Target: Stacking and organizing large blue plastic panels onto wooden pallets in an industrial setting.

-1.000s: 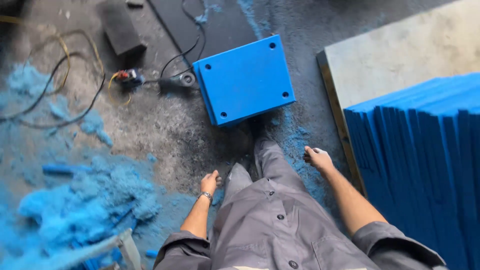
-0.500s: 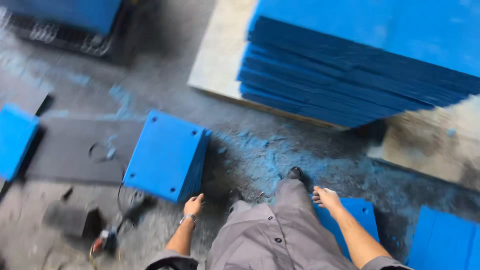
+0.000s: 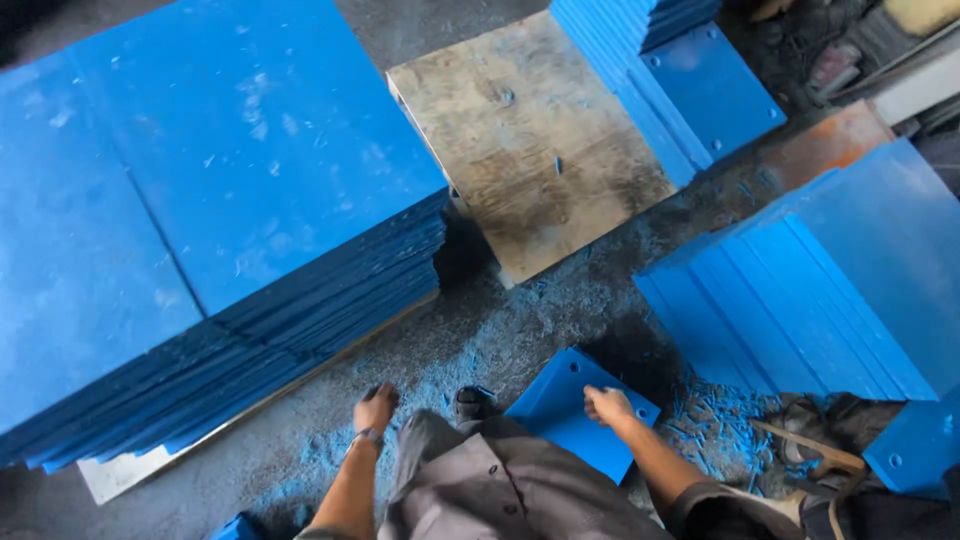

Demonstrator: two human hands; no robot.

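My left hand [image 3: 375,410] hangs empty over the dusty concrete floor, fingers loosely curled, just below the front edge of a tall stack of large blue plastic sheets [image 3: 210,200]. My right hand [image 3: 607,405] is also empty, fingers curled, hovering above a small blue plate with corner holes [image 3: 560,410] that lies on the floor. My grey trousers and one shoe [image 3: 473,402] show between the hands.
A worn wooden board [image 3: 530,140] lies ahead on the floor. More blue plates are stacked at the right [image 3: 830,280] and far right top [image 3: 690,90]. Blue shavings [image 3: 720,425] cover the floor near my right side.
The view has swung right and up: the drilled blue block and cables have left the frame, and the big sheet stack, wooden board and right-hand stacks now fill it. Both hands stay empty.
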